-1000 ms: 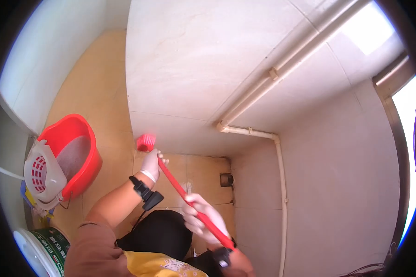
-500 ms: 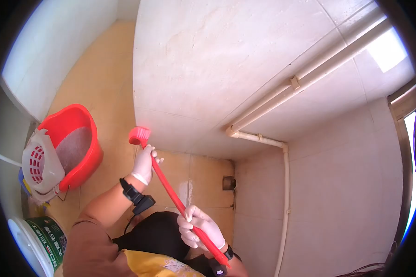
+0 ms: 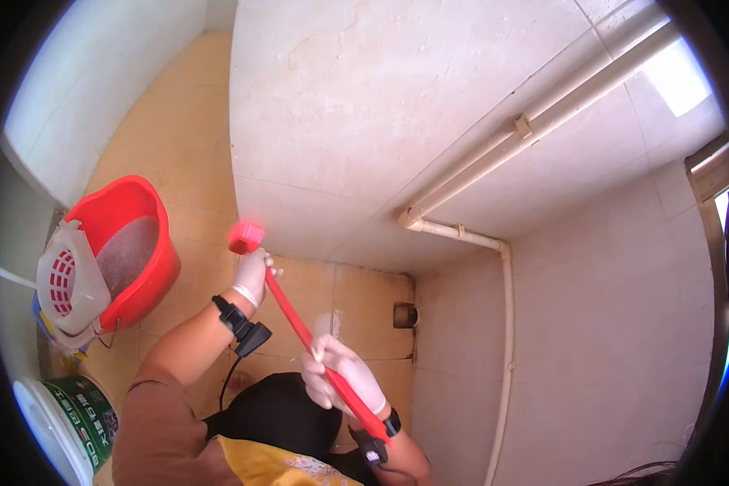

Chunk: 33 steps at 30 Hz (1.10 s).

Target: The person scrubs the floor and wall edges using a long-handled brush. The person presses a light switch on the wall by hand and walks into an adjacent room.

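Observation:
A long-handled red scrub brush (image 3: 292,312) runs slantwise in front of me, its head at the upper left against or close to the lower edge of the white tiled wall (image 3: 340,121). My left hand (image 3: 253,274), in a white glove, is closed round the handle just below the bristle head. Farther down, my gloved right hand (image 3: 342,377) wraps the same handle near its lower end. Whether the bristles touch the tiles I cannot tell.
A red mop bucket (image 3: 166,259) with a white wringer (image 3: 73,279) and cloudy water stands at left. Below it is a white and green tub (image 3: 77,425). Pale pipes (image 3: 506,324) run along the walls. A dark drain opening (image 3: 403,315) lies at the floor's edge.
Both hands still grip the brush. Its lower end and my right hand have shifted slightly up and left; the head has moved only a little. The view has shifted slightly.

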### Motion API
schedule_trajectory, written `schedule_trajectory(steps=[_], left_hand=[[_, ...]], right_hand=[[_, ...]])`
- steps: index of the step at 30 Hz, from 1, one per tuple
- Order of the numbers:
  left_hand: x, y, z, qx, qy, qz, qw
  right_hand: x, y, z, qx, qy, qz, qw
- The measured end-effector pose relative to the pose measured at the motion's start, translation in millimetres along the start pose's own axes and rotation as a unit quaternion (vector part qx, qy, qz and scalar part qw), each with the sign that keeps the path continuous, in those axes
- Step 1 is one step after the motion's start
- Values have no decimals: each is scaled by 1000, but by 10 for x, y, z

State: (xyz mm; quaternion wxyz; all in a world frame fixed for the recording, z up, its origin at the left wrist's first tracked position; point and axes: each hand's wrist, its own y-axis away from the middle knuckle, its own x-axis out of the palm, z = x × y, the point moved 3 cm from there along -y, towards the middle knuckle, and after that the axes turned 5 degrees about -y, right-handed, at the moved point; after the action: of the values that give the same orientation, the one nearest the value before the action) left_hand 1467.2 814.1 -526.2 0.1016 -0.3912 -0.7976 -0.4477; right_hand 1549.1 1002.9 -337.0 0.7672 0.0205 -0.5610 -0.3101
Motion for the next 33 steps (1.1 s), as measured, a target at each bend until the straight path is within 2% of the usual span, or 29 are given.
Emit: schedule_trajectory(steps=[3, 4, 6, 7, 11, 14, 16, 18, 19, 20, 21, 22, 23, 24, 26, 27, 30, 32, 33], left_hand=[[-468, -782, 633, -61, -74, -5, 995], [-621, -922, 746, -67, -76, -15, 995], [-829, -1073, 876, -78, -81, -36, 993], [-782, -1105, 832, -37, -96, -12, 995], [-786, -1263, 971, -71, -195, -32, 978], [-805, -1109, 969, -54, -263, -39, 963], [-818, -1000, 971, -25, -241, -46, 969], [-851, -941, 971, 2, -211, -64, 975], [-955, -944, 909, 50, -259, -54, 963], [-1031, -906, 801, 41, -291, -109, 950], [-1241, -1051, 787, 108, -281, -141, 943], [-1716, -1505, 944, 125, -281, -156, 939], [-1726, -1402, 690, 100, -389, -197, 894], [-2028, -1662, 693, 67, -374, -244, 892], [-1924, -1462, 596, 28, -358, -285, 889], [-1814, -1413, 618, -15, -351, -250, 902], [-1392, -1455, 873, -124, -344, -128, 922], [-826, -1457, 1280, -160, -376, -29, 912], [-402, -1431, 1558, -166, -424, 60, 888]], right_hand=[[-395, -510, -241, -13, 46, -73, 996], [-526, -559, -275, 3, 39, -68, 997], [-697, -623, -341, 37, 23, -58, 997], [-745, -590, -265, 18, 32, -62, 997], [-790, -326, -403, 28, 39, -97, 994], [-612, -184, -473, 48, 83, -104, 990], [-443, -62, -414, 51, 103, -93, 989], [-547, 100, -261, 74, 171, -134, 973], [-644, 166, -178, 85, 204, -154, 963], [-746, 190, -108, 117, 276, -116, 947], [-856, 205, -81, 145, 339, -82, 926], [-947, 200, -31, 179, 405, -46, 896], [-1003, 140, 18, 201, 472, -38, 857], [-1249, 15, -4, 158, 584, -40, 796], [-1834, -354, -154, 64, 773, -40, 630], [-1808, -465, -123, 91, 775, -126, 612], [-1755, -278, 137, 87, 691, -141, 703], [-1517, 192, 314, 132, 662, -234, 700], [-1539, 515, 348, 104, 658, -286, 689]])
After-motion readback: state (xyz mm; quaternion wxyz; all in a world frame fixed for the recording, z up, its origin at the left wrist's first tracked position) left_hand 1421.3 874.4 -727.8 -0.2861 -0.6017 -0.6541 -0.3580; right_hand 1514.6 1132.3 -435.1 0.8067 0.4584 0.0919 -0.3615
